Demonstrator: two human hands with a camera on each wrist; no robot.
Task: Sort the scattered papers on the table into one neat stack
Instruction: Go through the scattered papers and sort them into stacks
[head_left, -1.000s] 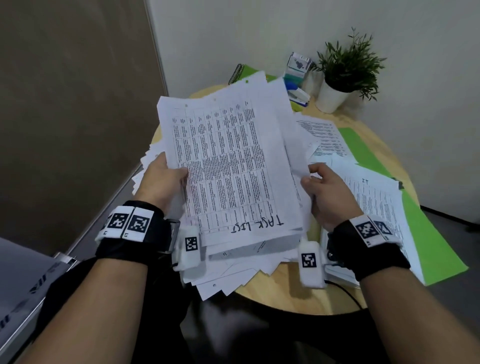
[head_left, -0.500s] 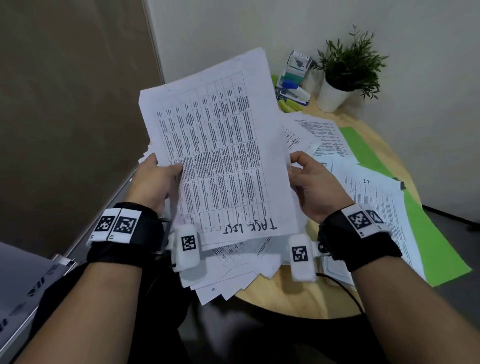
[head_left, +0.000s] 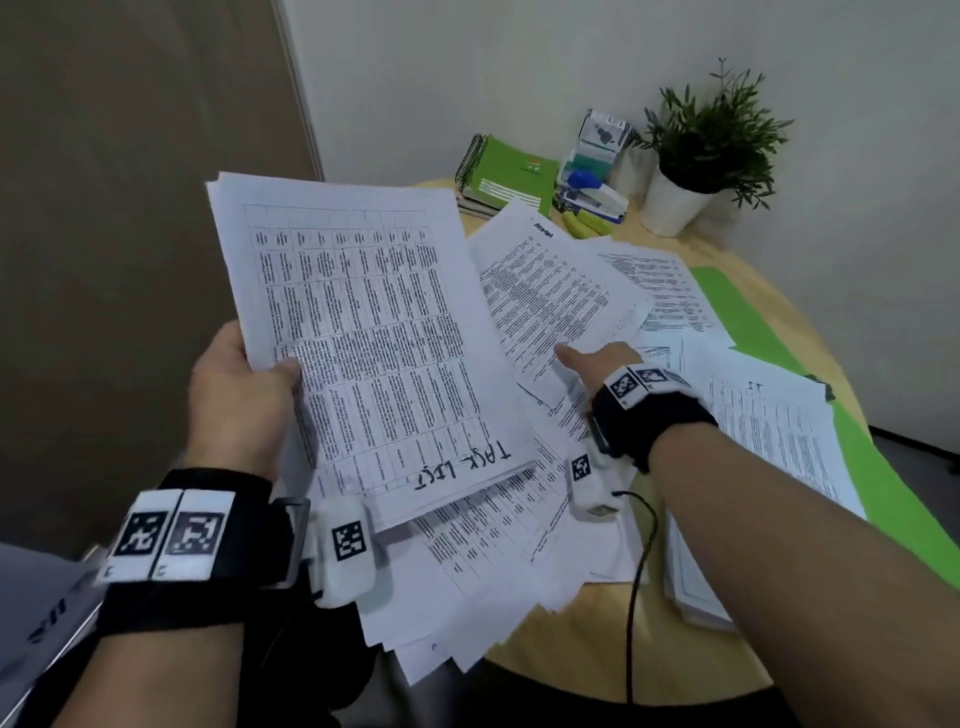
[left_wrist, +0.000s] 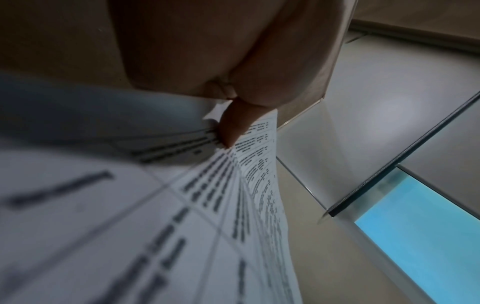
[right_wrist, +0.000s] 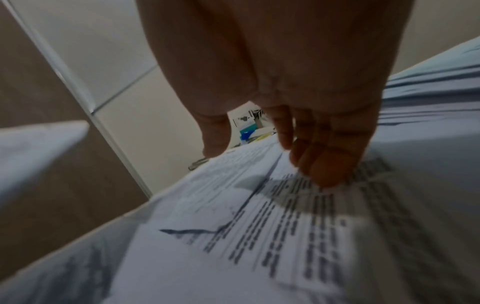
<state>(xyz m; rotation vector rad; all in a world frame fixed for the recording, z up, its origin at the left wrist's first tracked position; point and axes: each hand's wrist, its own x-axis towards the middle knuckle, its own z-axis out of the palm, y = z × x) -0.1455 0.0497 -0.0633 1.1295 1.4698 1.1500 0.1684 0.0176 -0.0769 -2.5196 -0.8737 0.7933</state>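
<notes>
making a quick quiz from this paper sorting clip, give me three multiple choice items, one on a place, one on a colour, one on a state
1. Where does the potted plant stand?
A. at the far edge of the table, by the wall
B. on the floor
C. on the held bundle

2. What colour is the spiral notebook?
A. red
B. green
C. black

3. What is the left hand doing?
A. resting flat on the table
B. hanging idle
C. holding up the bundle headed TASK LIST

Answers:
1 A: its white pot sits on the wood top beside the wall.
2 B: its cover is green with a wire spine.
3 C: the thumb presses on the top sheet, with the bundle raised above the loose sheets.
</notes>
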